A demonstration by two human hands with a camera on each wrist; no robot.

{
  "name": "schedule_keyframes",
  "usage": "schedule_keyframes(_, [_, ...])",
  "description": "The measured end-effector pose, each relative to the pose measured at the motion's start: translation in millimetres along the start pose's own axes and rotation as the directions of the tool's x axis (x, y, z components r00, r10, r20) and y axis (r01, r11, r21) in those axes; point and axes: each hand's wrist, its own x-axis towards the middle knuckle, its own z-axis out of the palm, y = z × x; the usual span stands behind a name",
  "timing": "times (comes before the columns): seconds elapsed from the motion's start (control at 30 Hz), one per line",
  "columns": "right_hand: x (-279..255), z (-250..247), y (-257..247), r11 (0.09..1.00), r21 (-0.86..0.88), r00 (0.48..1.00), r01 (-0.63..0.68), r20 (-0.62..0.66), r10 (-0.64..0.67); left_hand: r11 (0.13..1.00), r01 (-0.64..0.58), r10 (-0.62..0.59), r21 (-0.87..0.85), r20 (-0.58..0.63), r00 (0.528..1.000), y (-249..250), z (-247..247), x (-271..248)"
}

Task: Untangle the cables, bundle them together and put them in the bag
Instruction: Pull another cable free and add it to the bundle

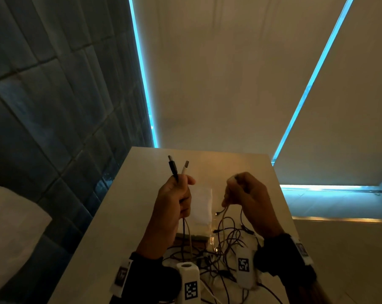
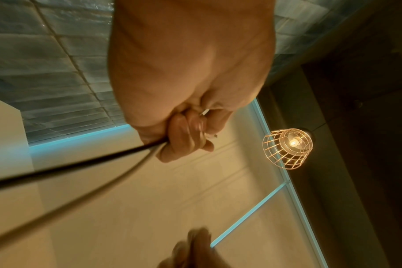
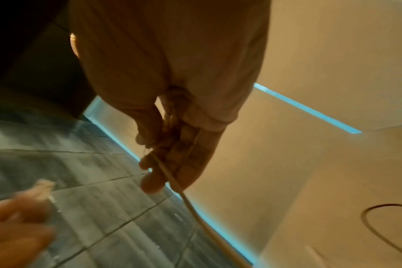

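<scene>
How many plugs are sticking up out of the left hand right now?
2. A black plug and a white plug stand side by side above the left hand, which holds both cables. Other cable ends may be hidden in the tangle on the table.

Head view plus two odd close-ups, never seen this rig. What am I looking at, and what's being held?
No robot: a person wears one camera on the head and one on each wrist. The head view looks down at a pale table with a tangle of cables and a clear bag. The left hand grips a black cable and a white cable, plugs pointing up. The right hand grips another pale cable. The close-ups look along each hand from its wrist.
</scene>
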Motion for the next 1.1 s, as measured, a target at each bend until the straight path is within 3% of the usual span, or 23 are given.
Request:
schedule_keyframes(0.17, [-3,33,-32,0.995,0.091,0.990,0.042,0.127,-0.054,0.984,-0.024,0.020,0.174,0.026,0.999,-7,13,-3])
schedule_keyframes(0.47, [-8,48,-37,0.970,0.206,0.979,-0.127,0.183,0.089,0.996,-0.090,0.090,-0.014,-0.024,0.996,-5,14,-7])
schedule_keyframes(0.57, [-13,44,-27,0.981,0.146,0.961,-0.130,0.264,0.088,0.983,-0.113,0.106,-0.146,-0.052,0.993,0,11,-4])
schedule_keyframes(0.67, [-18,41,-19,0.994,0.078,0.969,-0.081,0.241,0.060,0.957,-0.133,0.118,-0.256,-0.074,0.990,4,7,0])
schedule_keyframes(0.9, [-21,48,-18,0.996,0.026,0.975,-0.087,0.210,0.080,0.944,-0.104,0.072,-0.312,-0.111,0.991,0,10,1])
schedule_keyframes(1.1, [-23,46,-3,0.985,-0.162,0.941,-0.060,0.320,0.110,0.930,-0.107,0.073,-0.350,-0.109,0.991,5,2,2])
